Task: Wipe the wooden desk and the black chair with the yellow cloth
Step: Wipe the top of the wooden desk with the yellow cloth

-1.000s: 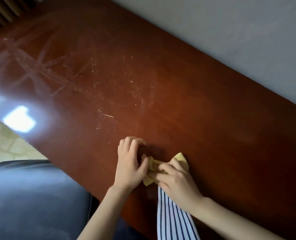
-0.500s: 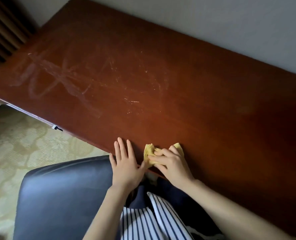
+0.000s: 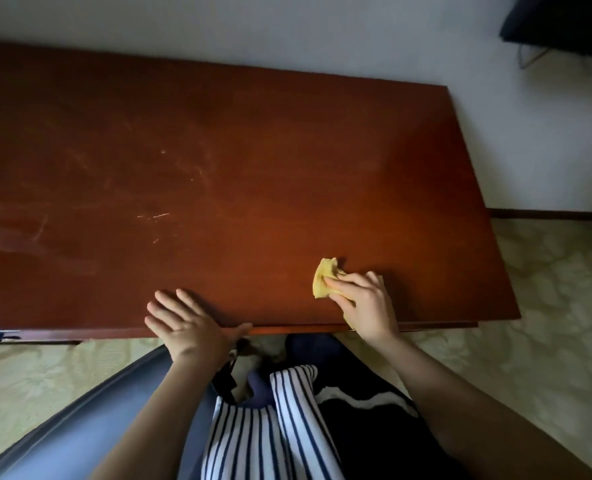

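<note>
**Cloth under my right hand, by the desk's near edge**

My right hand (image 3: 363,306) lies on the cloth (image 3: 324,277), fingers bent over it and gripping it against the desk (image 3: 253,150). The cloth is bunched. Most of it is hidden under my fingers and palm, and a crumpled yellow end sticks out past my fingertips, on the side towards my other hand. My wrist crosses the desk's near edge, so hand and cloth sit just inside that edge. The desk's right-hand corner is near, on the outer side of this hand.

My left hand (image 3: 183,323) is well apart from the cloth, further along the same edge. It lies flat on the wood and holds nothing. The fingers are spread and straight, and the thumb stretches along the edge towards my right hand.

Beyond my left fingertips the wood shows pale smears and a few thin scratches. Beyond both hands the desk runs to a light wall (image 3: 287,29).

Below my left forearm is the chair (image 3: 79,427), its dark seat showing a dull sheen. Between my arms hangs a striped top (image 3: 270,427). Pale patterned carpet (image 3: 547,323) lies under my right arm and past the desk's end.
</note>
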A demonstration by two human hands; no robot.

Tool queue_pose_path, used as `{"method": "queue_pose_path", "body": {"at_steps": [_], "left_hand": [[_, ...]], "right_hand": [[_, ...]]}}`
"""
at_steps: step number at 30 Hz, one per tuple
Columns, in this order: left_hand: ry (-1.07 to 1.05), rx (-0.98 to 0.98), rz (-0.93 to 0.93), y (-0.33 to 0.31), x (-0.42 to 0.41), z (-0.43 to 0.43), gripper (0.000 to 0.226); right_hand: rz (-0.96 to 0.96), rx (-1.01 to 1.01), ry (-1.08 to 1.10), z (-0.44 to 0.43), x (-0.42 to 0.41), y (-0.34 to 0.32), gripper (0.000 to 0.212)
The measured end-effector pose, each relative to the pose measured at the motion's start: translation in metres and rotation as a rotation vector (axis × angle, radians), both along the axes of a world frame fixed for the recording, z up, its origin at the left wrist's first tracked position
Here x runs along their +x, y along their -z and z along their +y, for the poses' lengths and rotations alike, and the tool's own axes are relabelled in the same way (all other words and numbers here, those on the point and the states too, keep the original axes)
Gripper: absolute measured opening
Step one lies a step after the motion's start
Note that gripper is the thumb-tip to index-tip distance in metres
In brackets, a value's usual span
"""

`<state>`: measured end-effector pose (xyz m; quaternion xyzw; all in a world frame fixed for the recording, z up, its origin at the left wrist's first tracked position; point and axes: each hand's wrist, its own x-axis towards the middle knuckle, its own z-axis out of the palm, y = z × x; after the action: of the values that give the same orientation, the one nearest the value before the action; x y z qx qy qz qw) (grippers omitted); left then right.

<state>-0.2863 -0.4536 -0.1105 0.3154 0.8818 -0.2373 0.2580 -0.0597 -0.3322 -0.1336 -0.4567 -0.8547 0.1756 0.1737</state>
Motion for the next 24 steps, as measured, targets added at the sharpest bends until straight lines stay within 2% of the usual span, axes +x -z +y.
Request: {"method": "queue_pose_path", "body": {"at_steps": [4,8,13,15,20,24], "left_hand": [[0.037,0.016,0.044,0.002,0.000,-0.003,0.133],[0.053,0.040,0.061,0.002,0.003,-0.002,0.133],[0.047,0.064,0.058,-0.002,0.004,-0.001,0.133],[0.029,0.073,0.033,-0.004,0.004,0.001,0.134],[-0.003,0.122,-0.009,-0.009,0.003,0.003,0.135],[-0.019,0.154,-0.020,-0.015,0.001,0.002,0.131]], "right_hand": [[-0.067,0.066,0.096,0.017,0.052,-0.003,0.041],[-0.138,0.047,0.204,0.038,0.079,-0.008,0.037],[-0.177,-0.117,0.412,0.059,0.057,-0.015,0.034],[-0.178,-0.133,0.431,0.065,0.043,-0.017,0.035],[-0.250,-0.114,0.225,0.070,-0.002,-0.019,0.036],[-0.207,-0.105,-0.148,0.062,-0.049,-0.017,0.037]]}}
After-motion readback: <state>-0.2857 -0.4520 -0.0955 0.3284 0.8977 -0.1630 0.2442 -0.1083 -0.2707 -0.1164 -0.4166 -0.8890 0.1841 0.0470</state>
